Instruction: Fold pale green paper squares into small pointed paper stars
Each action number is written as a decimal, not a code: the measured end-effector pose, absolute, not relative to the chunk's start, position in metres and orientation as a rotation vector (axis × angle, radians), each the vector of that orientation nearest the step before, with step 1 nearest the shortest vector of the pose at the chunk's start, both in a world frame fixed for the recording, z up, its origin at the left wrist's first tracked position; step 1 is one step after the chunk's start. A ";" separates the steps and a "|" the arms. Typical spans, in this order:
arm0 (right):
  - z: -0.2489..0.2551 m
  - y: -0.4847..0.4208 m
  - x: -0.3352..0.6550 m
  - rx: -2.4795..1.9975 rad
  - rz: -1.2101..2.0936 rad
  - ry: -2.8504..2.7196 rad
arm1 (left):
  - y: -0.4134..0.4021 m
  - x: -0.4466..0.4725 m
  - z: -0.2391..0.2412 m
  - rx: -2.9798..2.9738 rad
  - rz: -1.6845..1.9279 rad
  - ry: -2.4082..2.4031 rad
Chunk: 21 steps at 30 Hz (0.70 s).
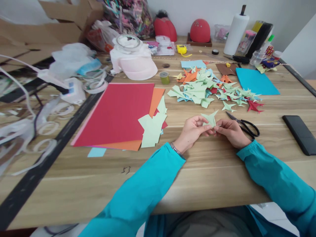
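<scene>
Between my two hands is a pale green folded paper piece (210,119) with pointed tips, held just above the table. My left hand (193,129) pinches its left side, fingers closed. At its lower right corner, my right hand (230,131) grips the paper between thumb and fingers. Black-handled scissors (247,127) lie right behind my right hand, partly covered by it. Beyond the hands spreads a pile of folded paper shapes (202,85), mostly pale green, with orange, blue and red ones among them.
To the left lie a red paper stack (118,112) and green offcuts (153,128). A phone (300,134) rests at the right. Blue paper (258,81), a paper roll (236,33) and a yellow tape measure (182,49) are farther back. Cables and white tape rolls (95,86) crowd the left.
</scene>
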State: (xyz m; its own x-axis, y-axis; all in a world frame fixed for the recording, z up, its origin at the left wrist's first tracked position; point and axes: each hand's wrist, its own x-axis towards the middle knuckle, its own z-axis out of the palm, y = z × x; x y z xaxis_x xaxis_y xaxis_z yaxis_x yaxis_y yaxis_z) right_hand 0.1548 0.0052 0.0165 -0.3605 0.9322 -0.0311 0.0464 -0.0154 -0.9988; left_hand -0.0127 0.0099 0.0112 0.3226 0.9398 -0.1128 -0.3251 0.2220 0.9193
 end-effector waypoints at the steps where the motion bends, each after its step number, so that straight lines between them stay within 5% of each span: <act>1: 0.017 0.005 0.155 -1.062 1.476 -1.502 | 0.010 -0.013 0.011 0.948 1.019 0.809; 21: 0.008 0.005 0.157 -1.088 1.443 -1.362 | 0.006 -0.010 0.013 1.007 1.077 0.863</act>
